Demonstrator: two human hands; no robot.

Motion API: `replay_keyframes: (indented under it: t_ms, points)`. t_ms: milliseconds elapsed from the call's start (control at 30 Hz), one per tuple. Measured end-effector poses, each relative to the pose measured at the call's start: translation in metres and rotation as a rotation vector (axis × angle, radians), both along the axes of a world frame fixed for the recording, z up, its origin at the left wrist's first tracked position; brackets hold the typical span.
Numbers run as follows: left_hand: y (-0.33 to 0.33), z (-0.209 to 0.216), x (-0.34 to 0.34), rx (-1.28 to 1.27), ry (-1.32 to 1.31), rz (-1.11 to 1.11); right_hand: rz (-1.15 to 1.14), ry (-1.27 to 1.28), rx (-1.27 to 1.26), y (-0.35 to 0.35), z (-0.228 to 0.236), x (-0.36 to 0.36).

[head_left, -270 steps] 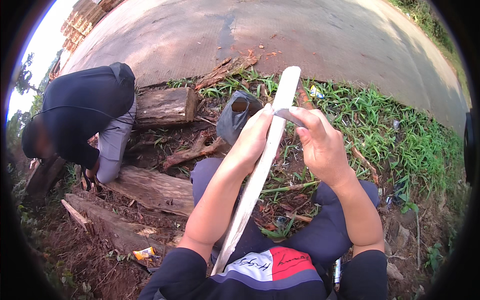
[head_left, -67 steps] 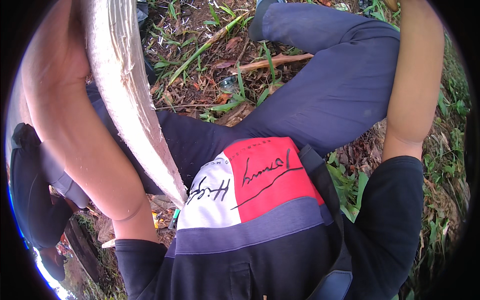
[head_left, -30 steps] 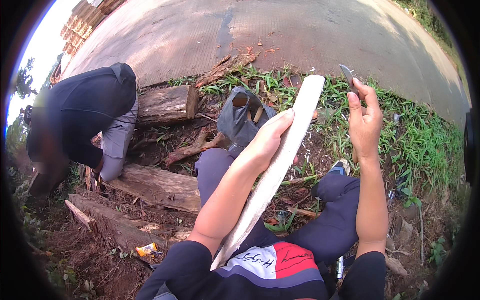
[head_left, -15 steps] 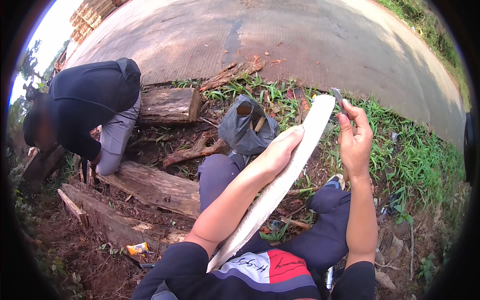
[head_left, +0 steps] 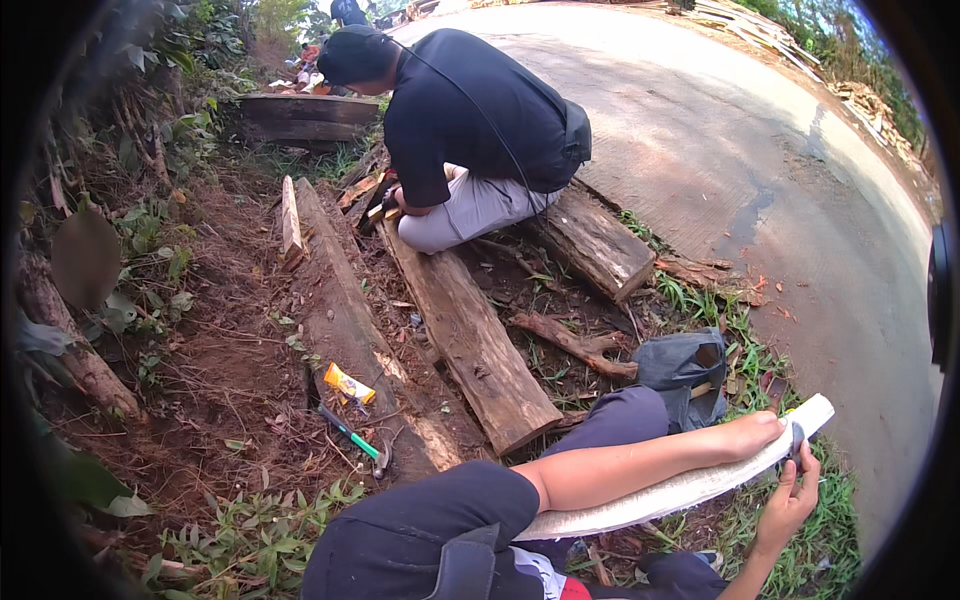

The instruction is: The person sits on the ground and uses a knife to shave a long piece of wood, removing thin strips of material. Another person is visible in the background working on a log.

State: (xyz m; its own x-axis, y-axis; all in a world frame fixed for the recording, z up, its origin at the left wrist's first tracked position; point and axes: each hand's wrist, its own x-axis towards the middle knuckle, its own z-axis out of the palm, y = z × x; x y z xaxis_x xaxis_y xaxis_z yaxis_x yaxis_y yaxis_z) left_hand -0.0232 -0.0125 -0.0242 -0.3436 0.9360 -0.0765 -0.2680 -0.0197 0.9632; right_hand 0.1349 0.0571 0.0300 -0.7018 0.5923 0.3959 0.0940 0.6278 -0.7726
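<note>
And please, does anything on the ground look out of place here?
Yes: a yellow wrapper lies near the green-handled hammer. It looks like litter, because its bright colour stands out from the brown surroundings.

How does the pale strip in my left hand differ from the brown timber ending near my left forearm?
The pale strip is whitish, the brown timber weathered and darker. The pale strip is slimmer, the brown timber thicker. Your left hand holds the pale strip, while the brown timber lies on the ground. Both are long wood pieces.

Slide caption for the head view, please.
Left hand holds a pale plank; right hand holds a knife near its end, a dark bag close by.
</note>
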Motion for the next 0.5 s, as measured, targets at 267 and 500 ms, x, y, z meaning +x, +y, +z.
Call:
replay_keyframes:
  t_ms: [267,500]
  points:
    - [-0.004,0.020,-0.005,-0.029,-0.056,-0.039,-0.050,0.008,0.016,0.018,-0.006,0.014]
    - [0.001,0.009,0.006,0.043,-0.134,-0.101,-0.060,0.024,0.084,0.018,-0.017,0.012]
